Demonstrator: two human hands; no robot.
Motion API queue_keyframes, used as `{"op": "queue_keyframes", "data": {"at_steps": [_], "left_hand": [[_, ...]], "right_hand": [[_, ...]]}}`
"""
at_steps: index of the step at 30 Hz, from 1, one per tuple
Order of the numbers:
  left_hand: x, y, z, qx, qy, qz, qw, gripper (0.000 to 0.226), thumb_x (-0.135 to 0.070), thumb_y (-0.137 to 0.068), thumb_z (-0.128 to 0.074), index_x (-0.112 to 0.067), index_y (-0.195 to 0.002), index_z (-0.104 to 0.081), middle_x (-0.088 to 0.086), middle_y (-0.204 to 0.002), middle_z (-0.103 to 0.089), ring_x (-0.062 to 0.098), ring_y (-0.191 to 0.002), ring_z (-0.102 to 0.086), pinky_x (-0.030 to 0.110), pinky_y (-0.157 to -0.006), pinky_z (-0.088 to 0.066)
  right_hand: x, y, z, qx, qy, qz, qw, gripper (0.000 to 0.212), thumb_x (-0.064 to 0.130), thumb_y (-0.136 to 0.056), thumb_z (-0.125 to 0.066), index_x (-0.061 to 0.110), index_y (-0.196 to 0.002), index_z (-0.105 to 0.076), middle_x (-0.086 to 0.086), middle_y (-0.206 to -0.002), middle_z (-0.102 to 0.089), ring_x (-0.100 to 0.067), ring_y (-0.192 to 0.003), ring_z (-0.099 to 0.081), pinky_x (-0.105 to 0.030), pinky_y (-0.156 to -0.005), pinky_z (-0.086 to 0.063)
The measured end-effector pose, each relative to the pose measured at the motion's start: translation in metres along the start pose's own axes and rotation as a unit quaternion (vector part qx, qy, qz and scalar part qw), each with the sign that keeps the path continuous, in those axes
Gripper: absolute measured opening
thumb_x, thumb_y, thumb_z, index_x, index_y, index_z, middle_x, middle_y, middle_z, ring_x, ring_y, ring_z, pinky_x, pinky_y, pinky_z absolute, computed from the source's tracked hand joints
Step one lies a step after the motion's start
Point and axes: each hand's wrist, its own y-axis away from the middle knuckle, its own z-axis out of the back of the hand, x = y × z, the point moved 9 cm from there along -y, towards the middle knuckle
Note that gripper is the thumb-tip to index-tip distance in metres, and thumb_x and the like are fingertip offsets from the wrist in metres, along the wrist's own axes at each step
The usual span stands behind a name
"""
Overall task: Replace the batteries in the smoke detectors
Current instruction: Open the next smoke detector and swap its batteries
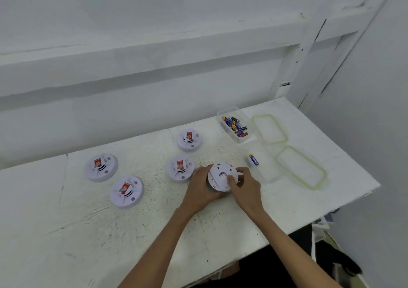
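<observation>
A round white smoke detector [220, 175] is turned back-side up between both my hands, just above the white table [88, 232]. My left hand [202, 188] grips its left rim. My right hand [245, 185] holds the right rim with the thumb pressed on the back. Several other white detectors lie face up with red stickers, one [181, 168] touching my left hand, one [189, 139] farther back, two at the left [101, 166] [127, 191]. A loose blue battery [254, 160] lies to the right of my hands, inside a clear container.
A clear plastic box of batteries [235, 124] stands at the back right. Two clear lids with green seals [269, 128] [301, 170] lie near the table's right edge. A white wall rises behind the table, and a dark gap opens at the near right.
</observation>
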Motion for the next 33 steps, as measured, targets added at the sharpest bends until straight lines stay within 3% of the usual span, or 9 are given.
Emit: {"op": "queue_keyframes", "data": {"at_steps": [2,4,6,9,13,17,22,26,33], "left_hand": [[0.001,0.002,0.001,-0.007,-0.005,-0.009,1.0,0.078,-0.058,-0.069,-0.087,-0.024,-0.133,-0.059,-0.016,-0.127,-0.062,0.003,-0.119,-0.056,0.033,-0.107,-0.045],[0.001,0.005,0.002,-0.011,-0.016,-0.012,1.0,0.08,-0.062,-0.07,-0.084,-0.023,-0.135,-0.058,-0.016,-0.128,-0.061,0.004,-0.12,-0.055,0.027,-0.106,-0.044],[0.0,0.006,0.005,-0.013,-0.029,-0.008,0.999,0.078,-0.053,-0.07,-0.088,-0.026,-0.136,-0.057,-0.018,-0.127,-0.061,0.0,-0.12,-0.053,0.018,-0.105,-0.041],[0.002,0.008,0.005,-0.011,-0.033,-0.001,0.999,0.077,-0.038,-0.071,-0.091,-0.027,-0.138,-0.054,-0.013,-0.133,-0.061,-0.004,-0.122,-0.051,0.018,-0.108,-0.039],[0.0,0.01,0.007,-0.017,-0.034,-0.009,0.999,0.077,-0.046,-0.069,-0.085,-0.032,-0.138,-0.052,-0.026,-0.133,-0.055,-0.011,-0.124,-0.047,0.008,-0.107,-0.033],[0.012,0.01,0.006,-0.021,-0.036,0.006,0.999,0.08,-0.032,-0.069,-0.093,-0.013,-0.139,-0.059,-0.003,-0.136,-0.063,-0.013,-0.125,-0.045,0.016,-0.111,-0.037],[0.004,0.01,0.006,-0.024,-0.03,-0.003,0.999,0.077,-0.051,-0.07,-0.082,-0.025,-0.137,-0.056,-0.02,-0.132,-0.058,-0.011,-0.124,-0.047,0.01,-0.108,-0.034],[0.002,0.009,0.008,-0.019,-0.042,-0.006,0.999,0.083,-0.055,-0.068,-0.085,-0.02,-0.139,-0.06,-0.016,-0.132,-0.062,-0.001,-0.124,-0.049,0.013,-0.106,-0.038],[-0.001,0.008,0.007,-0.016,-0.044,0.002,0.999,0.088,-0.058,-0.066,-0.087,-0.024,-0.14,-0.055,-0.015,-0.129,-0.061,-0.002,-0.122,-0.049,0.01,-0.103,-0.037]], "right_hand": [[0.001,0.001,-0.002,-0.004,0.045,0.022,0.999,0.036,0.036,-0.092,-0.065,0.019,-0.123,-0.058,-0.001,-0.113,-0.066,-0.01,-0.091,-0.064,-0.009,-0.072,-0.044],[0.003,0.002,-0.005,-0.001,0.09,0.037,0.995,0.052,0.04,-0.089,-0.067,0.016,-0.133,-0.052,-0.002,-0.129,-0.052,-0.018,-0.111,-0.055,-0.022,-0.086,-0.046],[0.008,0.003,-0.009,0.007,0.11,0.056,0.992,0.067,0.047,-0.082,-0.072,0.019,-0.137,-0.046,0.001,-0.135,-0.043,-0.017,-0.119,-0.045,-0.027,-0.088,-0.046],[0.013,0.002,-0.017,0.024,0.12,0.075,0.99,0.073,0.054,-0.075,-0.076,0.021,-0.133,-0.048,0.002,-0.136,-0.042,-0.017,-0.12,-0.043,-0.024,-0.084,-0.045],[0.016,-0.004,-0.019,0.03,0.141,0.101,0.984,0.073,0.057,-0.07,-0.077,0.017,-0.127,-0.055,0.001,-0.135,-0.046,-0.019,-0.119,-0.046,-0.024,-0.085,-0.046],[0.02,-0.007,-0.02,0.033,0.156,0.121,0.98,0.078,0.061,-0.068,-0.066,0.011,-0.127,-0.059,-0.004,-0.132,-0.053,-0.022,-0.118,-0.052,-0.024,-0.091,-0.044],[0.024,-0.007,-0.021,0.026,0.155,0.125,0.98,0.081,0.063,-0.068,-0.06,0.011,-0.129,-0.059,-0.003,-0.134,-0.052,-0.021,-0.12,-0.049,-0.031,-0.092,-0.05],[0.022,-0.01,-0.022,0.052,0.134,0.123,0.982,0.074,0.051,-0.067,-0.07,0.014,-0.13,-0.06,0.002,-0.134,-0.047,-0.017,-0.119,-0.045,-0.022,-0.084,-0.045],[0.012,-0.016,-0.018,0.088,0.089,0.11,0.986,0.072,0.044,-0.067,-0.084,0.017,-0.129,-0.058,0.004,-0.136,-0.039,-0.012,-0.117,-0.045,-0.011,-0.085,-0.042]]}}
